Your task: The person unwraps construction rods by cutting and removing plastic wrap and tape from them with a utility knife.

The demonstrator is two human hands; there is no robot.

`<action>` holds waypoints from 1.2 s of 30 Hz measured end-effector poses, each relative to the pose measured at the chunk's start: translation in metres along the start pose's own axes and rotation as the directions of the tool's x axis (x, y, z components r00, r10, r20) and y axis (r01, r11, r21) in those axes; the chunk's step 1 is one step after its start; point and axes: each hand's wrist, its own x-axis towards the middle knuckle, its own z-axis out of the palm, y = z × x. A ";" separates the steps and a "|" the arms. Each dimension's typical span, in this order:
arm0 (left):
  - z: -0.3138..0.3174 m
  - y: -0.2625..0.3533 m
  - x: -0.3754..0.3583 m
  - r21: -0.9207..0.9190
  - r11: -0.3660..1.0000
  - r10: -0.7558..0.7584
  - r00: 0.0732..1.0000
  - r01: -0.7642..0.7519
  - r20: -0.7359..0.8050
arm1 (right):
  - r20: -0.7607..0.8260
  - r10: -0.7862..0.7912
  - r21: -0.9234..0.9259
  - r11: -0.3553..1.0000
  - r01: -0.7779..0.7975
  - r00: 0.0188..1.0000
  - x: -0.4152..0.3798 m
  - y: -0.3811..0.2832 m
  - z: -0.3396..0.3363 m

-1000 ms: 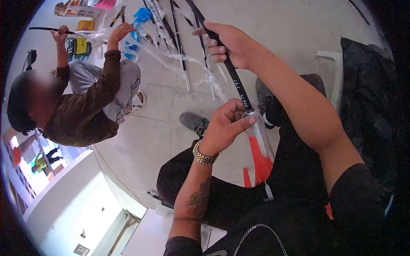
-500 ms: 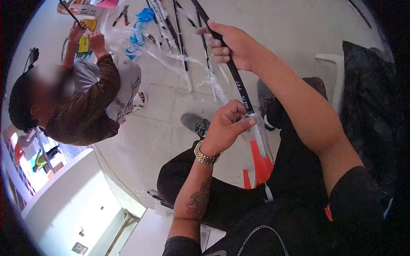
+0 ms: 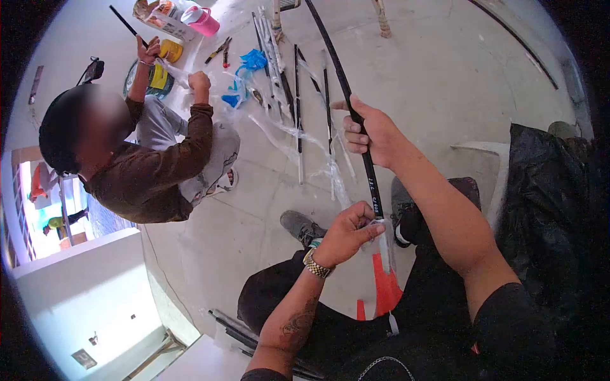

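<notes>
Apparently for steadiness at two points, the right hand (image 3: 376, 134) curls loosely round the long black marked strip (image 3: 370, 181), slanting above the pale floor (image 3: 254, 197), while the left hand (image 3: 346, 238) pinches its clear plastic sleeve (image 3: 388, 251).

Your single camera rides on your head, facing forward and steeply down over your lap (image 3: 343, 330) to the floor (image 3: 432, 82). Your left hand (image 3: 349, 235) and right hand (image 3: 372, 133) are close, near mid-view. The other person (image 3: 152, 165) is farther off, toward the left edge. The view is wide, its corners dark.
</notes>
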 end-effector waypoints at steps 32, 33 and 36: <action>0.004 0.006 -0.003 0.136 0.987 -0.076 0.993 0.088 -0.096 | 0.001 -0.093 -0.072 0.993 0.093 0.996 -0.007 -0.002 0.003; 0.004 0.004 -0.003 0.135 0.987 -0.077 0.992 0.089 -0.096 | 0.000 -0.092 -0.071 0.993 0.092 0.996 -0.006 -0.002 0.003; 0.004 0.002 -0.002 0.102 0.995 0.003 0.998 0.004 -0.070 | 0.000 -0.088 -0.066 0.994 0.088 0.996 -0.006 -0.002 0.001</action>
